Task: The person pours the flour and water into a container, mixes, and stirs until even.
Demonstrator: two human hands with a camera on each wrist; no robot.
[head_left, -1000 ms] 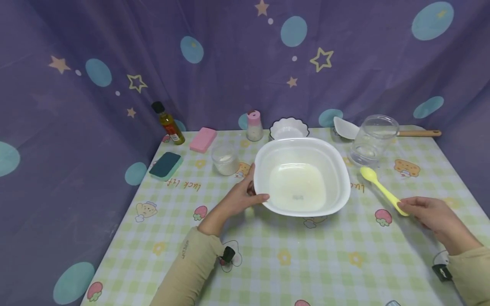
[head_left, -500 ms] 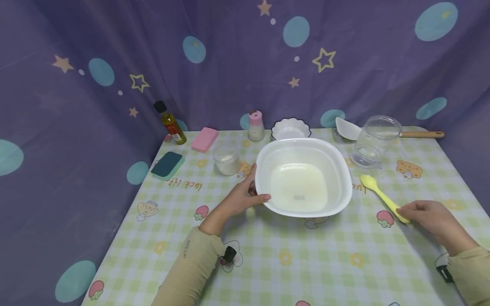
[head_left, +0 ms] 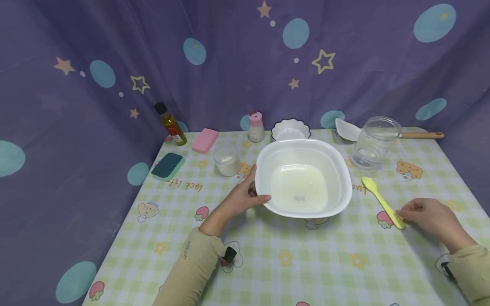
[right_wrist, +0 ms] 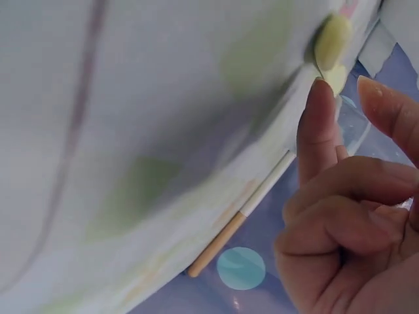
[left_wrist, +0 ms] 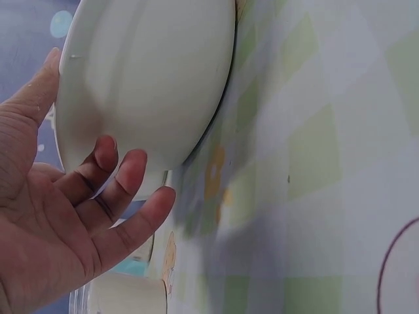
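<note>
A white basin (head_left: 302,146) stands mid-table, with what looks like shallow pale liquid in its bottom. My left hand (head_left: 245,195) grips its left side, thumb over the rim and fingers against the outer wall. The left wrist view shows the curled fingers (left_wrist: 124,203) below the basin's side (left_wrist: 157,72). To the right, a yellow spoon (head_left: 384,206) lies on the tablecloth, bowl end away from me. Beside its handle end is my right hand (head_left: 432,221). In the right wrist view, thumb and index finger (right_wrist: 317,131) are spread apart, and the spoon (right_wrist: 332,42) is beyond them.
A clear glass jar (head_left: 371,144) stands behind the spoon, in front of a wooden-handled spatula (head_left: 421,135). Along the back are a scalloped dish (head_left: 290,129), a pink-topped shaker (head_left: 256,127), a pink sponge (head_left: 205,140) and an oil bottle (head_left: 172,125). A small jar (head_left: 227,163) and green sponge (head_left: 167,166) sit left.
The spoon has come down toward me onto the tablecloth, and my right finger and thumb have let go of its handle. My left hand stays on the basin.
</note>
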